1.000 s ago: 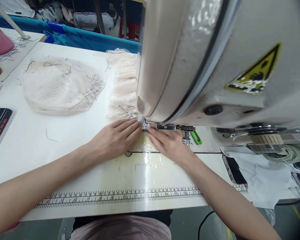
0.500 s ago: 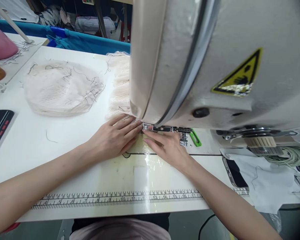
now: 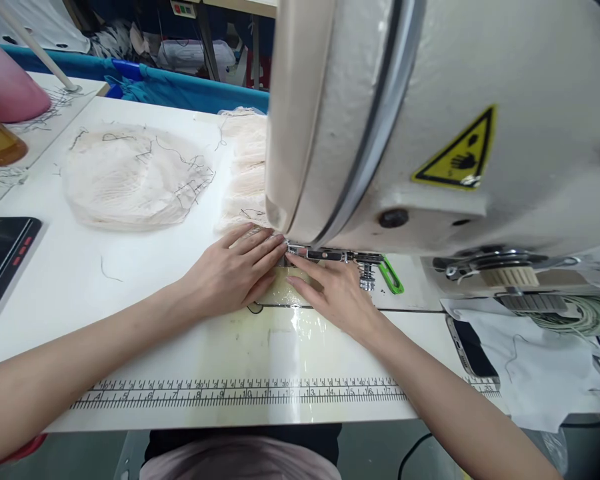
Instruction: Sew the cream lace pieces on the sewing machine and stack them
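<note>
A strip of sheer, gathered cream fabric (image 3: 246, 170) lies behind and left of the needle area, its far part running along the sewing machine head (image 3: 360, 120). My left hand (image 3: 235, 270) rests palm down with its fingers stretched out over the near end of the fabric. To the right of the metal presser foot parts (image 3: 325, 255), my right hand (image 3: 343, 293) lies low, thumb and index finger apart and pointing left toward the foot. Both hands' fingertips come close together there. The needle and the stitched spot are hidden by the machine head and my fingers.
A crumpled piece of sheer fabric (image 3: 140, 177) with loose dark threads lies at the left. A black device (image 3: 5, 260) sits at the left edge. A ruler strip (image 3: 290, 393) runs along the front. At the right are a phone (image 3: 473, 347) and white cloth (image 3: 540, 373).
The camera view has shifted a little, so the table's left side and the warning sign sit differently. Both hands stay nearly in place, and the fabric shows no clear movement.
</note>
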The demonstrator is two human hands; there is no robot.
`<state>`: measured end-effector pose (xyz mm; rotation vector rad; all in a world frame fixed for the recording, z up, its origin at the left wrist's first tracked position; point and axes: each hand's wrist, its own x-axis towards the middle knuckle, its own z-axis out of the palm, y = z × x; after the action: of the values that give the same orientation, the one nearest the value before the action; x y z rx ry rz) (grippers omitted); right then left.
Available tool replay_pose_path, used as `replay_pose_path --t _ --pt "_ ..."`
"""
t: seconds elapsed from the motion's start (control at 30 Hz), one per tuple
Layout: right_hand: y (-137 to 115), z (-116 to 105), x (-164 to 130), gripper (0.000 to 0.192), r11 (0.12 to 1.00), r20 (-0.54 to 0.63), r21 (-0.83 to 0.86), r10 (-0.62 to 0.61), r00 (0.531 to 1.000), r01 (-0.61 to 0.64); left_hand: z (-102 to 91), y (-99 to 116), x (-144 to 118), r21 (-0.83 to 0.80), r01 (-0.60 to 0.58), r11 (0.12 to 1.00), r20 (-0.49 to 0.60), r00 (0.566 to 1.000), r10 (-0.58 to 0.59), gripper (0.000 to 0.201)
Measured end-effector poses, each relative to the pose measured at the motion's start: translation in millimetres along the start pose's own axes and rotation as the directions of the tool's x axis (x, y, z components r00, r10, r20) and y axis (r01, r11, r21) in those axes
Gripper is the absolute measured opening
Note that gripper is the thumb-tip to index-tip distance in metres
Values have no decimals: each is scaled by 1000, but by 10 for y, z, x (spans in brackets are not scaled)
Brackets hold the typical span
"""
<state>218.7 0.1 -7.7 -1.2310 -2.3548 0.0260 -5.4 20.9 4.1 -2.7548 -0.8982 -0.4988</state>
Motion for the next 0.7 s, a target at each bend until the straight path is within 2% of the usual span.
replay_pose_path --t 0.1,0.33,0.47,0.57,0.63,0.67,0.7 --pt "-3 -19 8 33 1000 -14 7 -3 1000 4 1 2 -7 6 5 1000 1 1000 -5 36" --pt "78 15 -31 24 986 -20 158 52 998 -48 15 -14 -20 14 24 1000 -14 1000 -24 36" --pt "135 38 -68 28 984 -40 176 14 999 -7 -11 29 -28 60 44 997 -29 999 -42 38" --pt "190 44 -111 35 986 -55 158 -47 997 55 -103 30 3 99 47 994 -38 998 -43 35" --pt "248 62 -145 41 986 -74 123 -105 992 114 -206 -64 41 124 128 984 -17 992 -127 32" --pt "280 75 -161 44 985 -82 86 -144 986 151 -269 -149 58 146 224 964 10 974 -228 30" --pt "309 87 -176 48 979 -88 31 -200 976 203 -338 -255 68 174 351 920 44 931 -363 27"
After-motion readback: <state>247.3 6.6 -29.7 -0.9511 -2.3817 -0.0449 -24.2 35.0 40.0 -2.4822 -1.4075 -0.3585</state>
